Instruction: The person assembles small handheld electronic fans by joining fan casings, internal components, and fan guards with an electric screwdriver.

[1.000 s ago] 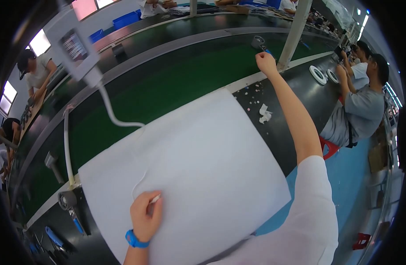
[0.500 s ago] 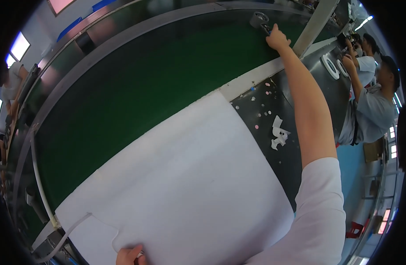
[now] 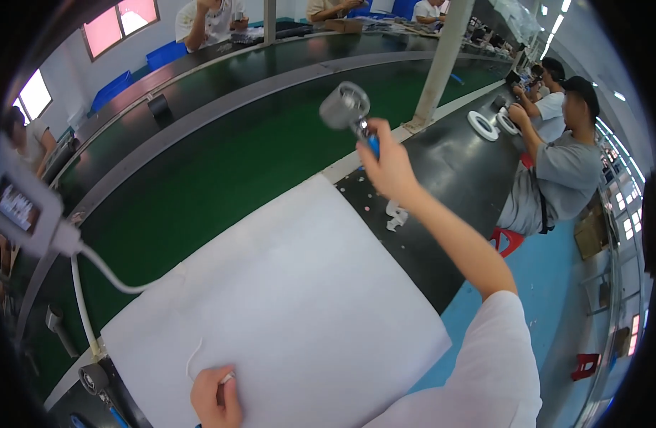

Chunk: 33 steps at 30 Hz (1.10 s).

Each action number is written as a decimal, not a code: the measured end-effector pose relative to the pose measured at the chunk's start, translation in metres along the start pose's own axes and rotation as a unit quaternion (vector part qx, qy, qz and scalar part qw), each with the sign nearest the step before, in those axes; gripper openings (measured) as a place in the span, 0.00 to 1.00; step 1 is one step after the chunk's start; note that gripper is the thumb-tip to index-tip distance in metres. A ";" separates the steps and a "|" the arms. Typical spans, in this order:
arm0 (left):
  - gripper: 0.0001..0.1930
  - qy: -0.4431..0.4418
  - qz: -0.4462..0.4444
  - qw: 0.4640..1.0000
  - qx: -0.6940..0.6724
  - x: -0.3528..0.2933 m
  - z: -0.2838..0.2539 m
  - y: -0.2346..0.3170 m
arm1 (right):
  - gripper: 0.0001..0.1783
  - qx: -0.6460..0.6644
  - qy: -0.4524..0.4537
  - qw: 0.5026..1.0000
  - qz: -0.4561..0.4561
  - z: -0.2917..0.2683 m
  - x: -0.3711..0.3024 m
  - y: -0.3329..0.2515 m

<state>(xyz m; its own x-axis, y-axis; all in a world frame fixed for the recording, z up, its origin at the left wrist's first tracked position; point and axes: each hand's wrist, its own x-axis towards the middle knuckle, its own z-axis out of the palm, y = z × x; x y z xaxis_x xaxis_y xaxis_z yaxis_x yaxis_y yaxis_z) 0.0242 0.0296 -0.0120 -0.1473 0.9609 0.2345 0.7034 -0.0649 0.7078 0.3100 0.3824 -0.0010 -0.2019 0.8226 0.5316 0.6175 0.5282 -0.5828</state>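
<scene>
My right hand (image 3: 391, 167) is raised over the inner edge of the conveyor. It grips a handheld device with a grey cylindrical head (image 3: 346, 107) and a blue handle, possibly a small fan. Low in the view, my left hand (image 3: 215, 399) rests on a white sheet (image 3: 299, 299). Its fingers are curled round a small pale piece at the thumb, and a thin white cable (image 3: 194, 357) runs up from there. A similar device with a round grey head (image 3: 94, 379) and blue handle lies at the lower left.
A green conveyor belt (image 3: 200, 207) curves beyond the sheet. A white box with a small screen (image 3: 25, 203) and a cord is close at left. Torn white scraps (image 3: 396, 214) lie on the dark table beside white rings (image 3: 483, 125). A post (image 3: 442, 68) stands ahead; co-workers sit right.
My right hand has lifted the grey-headed device off the belt and drawn it nearer. The view has tilted up, showing more people behind. The screen box has come into view at left.
</scene>
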 end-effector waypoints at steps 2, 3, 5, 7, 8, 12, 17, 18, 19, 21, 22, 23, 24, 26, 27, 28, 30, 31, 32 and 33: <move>0.05 0.024 -0.033 0.998 -0.047 -0.003 0.002 0.001 | 0.21 0.078 -0.032 0.996 0.009 -0.014 -0.042 -0.036; 0.05 0.026 -0.026 0.998 -0.049 -0.002 0.001 0.004 | 0.21 0.083 -0.010 0.995 -0.048 -0.019 -0.059 -0.050; 0.06 0.014 -0.060 0.996 -0.069 -0.005 -0.003 0.007 | 0.19 0.164 -0.081 0.981 0.066 -0.030 -0.090 -0.094; 0.06 0.018 -0.038 0.996 -0.083 -0.005 0.004 -0.005 | 0.17 0.318 -0.115 0.930 0.147 -0.031 -0.115 -0.103; 0.06 0.029 -0.026 0.995 -0.091 -0.005 0.005 -0.009 | 0.15 0.376 -0.124 0.895 0.208 -0.030 -0.123 -0.114; 0.06 0.027 -0.032 0.995 -0.090 -0.009 0.001 -0.006 | 0.13 0.520 -0.162 0.820 0.175 -0.023 -0.146 -0.168; 0.06 0.040 -0.026 0.994 -0.102 -0.013 0.000 -0.006 | 0.15 0.627 -0.200 0.730 0.184 -0.010 -0.165 -0.197; 0.06 0.041 -0.024 0.994 -0.101 -0.013 0.000 -0.007 | 0.15 0.628 -0.199 0.730 0.182 -0.010 -0.167 -0.201; 0.07 0.037 -0.023 0.994 -0.101 -0.012 -0.001 -0.008 | 0.15 0.604 -0.171 0.757 0.179 -0.011 -0.169 -0.205; 0.07 0.034 -0.022 0.994 -0.101 -0.012 -0.001 -0.008 | 0.14 0.580 -0.144 0.783 0.174 -0.015 -0.171 -0.210; 0.07 0.030 -0.029 0.994 -0.103 -0.012 -0.002 -0.007 | 0.14 0.563 -0.133 0.800 0.161 -0.019 -0.172 -0.211; 0.07 0.025 -0.037 0.994 -0.104 -0.013 -0.002 -0.007 | 0.14 0.546 -0.122 0.816 0.147 -0.022 -0.173 -0.212; 0.07 0.025 -0.036 0.994 -0.105 -0.013 -0.002 -0.008 | 0.14 0.545 -0.120 0.816 0.147 -0.024 -0.174 -0.213; 0.07 0.036 -0.025 0.993 -0.110 -0.014 0.000 -0.010 | 0.15 0.558 -0.105 0.818 0.093 -0.027 -0.175 -0.214; 0.07 0.034 -0.024 0.993 -0.111 -0.014 0.000 -0.009 | 0.15 0.556 -0.102 0.819 0.094 -0.029 -0.175 -0.213; 0.06 0.035 -0.030 0.993 -0.113 -0.014 0.000 -0.007 | 0.16 0.552 -0.118 0.821 0.086 -0.032 -0.175 -0.211; 0.06 0.035 -0.034 0.992 -0.119 -0.014 -0.001 -0.007 | 0.17 0.542 -0.133 0.826 0.078 -0.037 -0.175 -0.214; 0.06 0.034 -0.029 0.992 -0.119 -0.014 0.000 -0.007 | 0.14 0.531 -0.114 0.835 0.089 -0.041 -0.175 -0.217; 0.06 0.034 -0.027 0.992 -0.116 -0.014 0.000 -0.007 | 0.11 0.522 -0.096 0.842 0.100 -0.044 -0.175 -0.219; 0.06 0.034 -0.026 0.992 -0.116 -0.013 0.001 -0.006 | 0.11 0.521 -0.095 0.842 0.100 -0.047 -0.174 -0.218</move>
<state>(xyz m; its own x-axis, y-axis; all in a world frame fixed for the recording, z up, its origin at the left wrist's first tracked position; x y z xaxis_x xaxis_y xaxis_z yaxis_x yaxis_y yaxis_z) 0.0229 0.0175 -0.0197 -0.2309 0.9450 0.2316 0.5154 -0.0831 0.8529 0.2468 0.1140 0.0622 -0.3519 0.8837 0.3085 -0.3296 0.1915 -0.9245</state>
